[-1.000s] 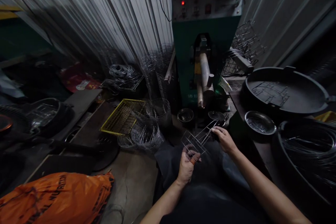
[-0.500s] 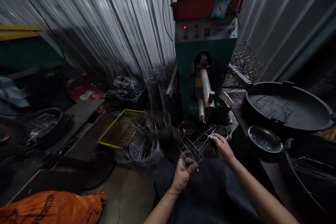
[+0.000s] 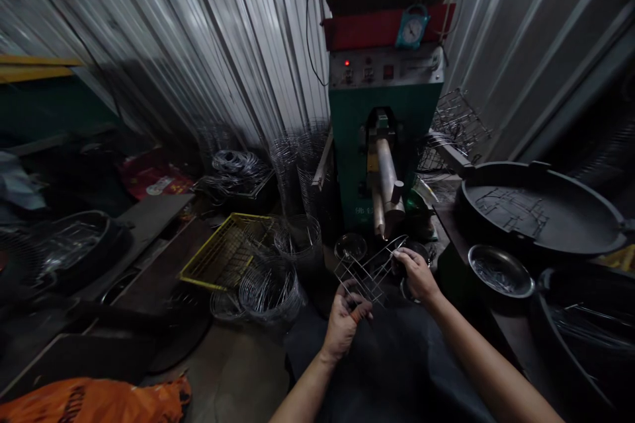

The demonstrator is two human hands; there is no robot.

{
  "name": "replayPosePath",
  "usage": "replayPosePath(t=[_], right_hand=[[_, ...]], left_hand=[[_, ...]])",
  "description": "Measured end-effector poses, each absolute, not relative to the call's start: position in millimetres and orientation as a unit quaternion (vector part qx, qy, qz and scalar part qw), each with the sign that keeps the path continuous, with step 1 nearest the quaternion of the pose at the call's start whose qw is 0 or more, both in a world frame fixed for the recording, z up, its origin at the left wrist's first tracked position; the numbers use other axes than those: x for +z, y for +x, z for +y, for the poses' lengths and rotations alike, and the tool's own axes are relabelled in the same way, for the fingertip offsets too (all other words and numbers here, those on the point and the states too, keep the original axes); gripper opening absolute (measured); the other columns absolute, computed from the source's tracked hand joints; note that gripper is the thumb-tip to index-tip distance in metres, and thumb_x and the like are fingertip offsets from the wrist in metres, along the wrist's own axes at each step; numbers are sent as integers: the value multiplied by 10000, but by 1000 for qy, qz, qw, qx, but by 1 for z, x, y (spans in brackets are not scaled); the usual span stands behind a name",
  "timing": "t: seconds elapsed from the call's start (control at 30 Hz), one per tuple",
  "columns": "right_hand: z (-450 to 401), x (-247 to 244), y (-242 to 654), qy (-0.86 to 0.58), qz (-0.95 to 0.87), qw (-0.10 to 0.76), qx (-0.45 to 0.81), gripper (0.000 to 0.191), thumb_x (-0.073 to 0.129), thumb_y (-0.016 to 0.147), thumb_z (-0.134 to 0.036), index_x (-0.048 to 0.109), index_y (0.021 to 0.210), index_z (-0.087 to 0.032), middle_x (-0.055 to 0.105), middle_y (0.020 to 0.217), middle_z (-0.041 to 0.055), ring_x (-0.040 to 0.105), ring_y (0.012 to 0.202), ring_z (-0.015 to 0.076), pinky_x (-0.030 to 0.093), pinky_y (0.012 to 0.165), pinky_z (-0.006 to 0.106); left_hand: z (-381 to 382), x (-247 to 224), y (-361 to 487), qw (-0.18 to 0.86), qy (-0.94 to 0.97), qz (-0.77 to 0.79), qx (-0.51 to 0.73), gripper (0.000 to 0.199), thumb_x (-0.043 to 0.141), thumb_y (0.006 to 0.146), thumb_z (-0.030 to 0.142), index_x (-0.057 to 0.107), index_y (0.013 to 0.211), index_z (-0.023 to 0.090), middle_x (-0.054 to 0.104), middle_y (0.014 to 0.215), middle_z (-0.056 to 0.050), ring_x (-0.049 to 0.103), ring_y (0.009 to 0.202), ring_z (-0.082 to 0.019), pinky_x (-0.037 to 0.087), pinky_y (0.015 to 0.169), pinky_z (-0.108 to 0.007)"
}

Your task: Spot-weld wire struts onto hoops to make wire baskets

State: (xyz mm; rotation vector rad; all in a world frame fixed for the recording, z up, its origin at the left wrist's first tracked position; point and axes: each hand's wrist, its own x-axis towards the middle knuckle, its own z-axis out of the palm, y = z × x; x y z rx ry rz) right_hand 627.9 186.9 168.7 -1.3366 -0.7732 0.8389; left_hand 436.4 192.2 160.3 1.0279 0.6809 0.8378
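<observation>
A small wire rack (image 3: 366, 279) of thin crossed metal rods is held tilted between my two hands. My left hand (image 3: 346, 317) is closed on its lower left side, with an orange-brown wrap on one finger. At the upper right end, my right hand (image 3: 417, 271) pinches the frame between thumb and fingers. Just beyond the rack are the metal electrode arms (image 3: 389, 178) of a green spot-welding machine (image 3: 351, 145); the rack's far corner lies close to the lower tip, and I cannot tell whether they touch.
On the right stand a large round black pan (image 3: 570, 211) with wire pieces, a metal bowl (image 3: 501, 271) and a dark tub (image 3: 575, 337). Left are a yellow wire basket (image 3: 208, 258), coiled-wire containers (image 3: 270, 287) of rods and an orange bag (image 3: 99, 403).
The view has tilted slightly, so the machine and surroundings sit lower in the picture. The rack's far corner appears nearer the lower electrode tip. Both hands keep their hold.
</observation>
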Motion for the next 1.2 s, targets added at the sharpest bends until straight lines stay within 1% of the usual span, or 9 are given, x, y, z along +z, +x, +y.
replayPosePath(t=[0.3,0.5,0.67,0.8,0.87,0.93,1.0,1.07,1.2], right_hand=[[200,180,630,-535,-243,697,412,248,684,571,-367,554,647,-169,492,574,-15,430,511,112,363,468,225],[206,180,633,-554,-234,687,407,234,670,546,-372,547,597,-180,493,569,-9,435,507,116,363,456,224],[204,180,636,-588,-272,656,387,254,632,592,-428,549,605,-189,513,585,1,452,529,134,374,483,246],[196,190,655,-669,-381,588,250,271,583,684,-458,594,679,-187,553,641,24,498,626,175,403,587,289],[195,197,669,-683,-476,536,139,257,532,739,-443,612,755,-200,576,755,49,522,730,201,416,680,322],[197,204,682,-660,-576,474,88,226,520,758,-401,623,843,-217,575,894,70,520,842,218,409,767,346],[203,209,694,-632,-661,395,90,206,522,763,-360,626,890,-234,573,946,73,509,889,222,403,795,355],[209,212,703,-619,-705,329,101,180,530,766,-333,627,887,-242,588,913,64,507,873,221,408,776,354],[219,215,713,-616,-736,258,112,152,558,758,-316,630,873,-247,596,860,50,510,840,212,405,748,333]], left_hand=[[204,171,443,740,467,298,381,478,670,671,254,407,1064,180,561,634,47,553,558,-98,410,630,-238],[207,179,446,743,461,305,377,472,678,662,254,409,1040,169,557,644,42,558,547,-98,417,628,-241],[207,181,447,742,459,315,374,483,680,657,265,411,1048,174,553,632,48,547,535,-92,411,613,-233],[206,180,449,741,453,315,383,481,670,665,282,414,1060,182,547,642,50,532,530,-87,407,608,-233],[205,179,451,739,451,313,390,483,664,671,292,412,1069,185,544,651,49,517,522,-79,401,597,-227],[203,178,453,736,453,313,394,483,656,680,297,407,1079,187,545,661,47,505,517,-74,395,587,-221],[202,177,455,731,456,316,397,485,652,684,291,400,1084,188,545,669,46,498,518,-70,389,580,-215],[200,177,456,728,455,319,401,485,652,686,281,393,1086,191,541,679,46,492,522,-66,385,574,-208],[200,179,457,722,446,328,415,487,665,668,284,403,1068,195,528,666,53,476,507,-60,373,549,-198]])
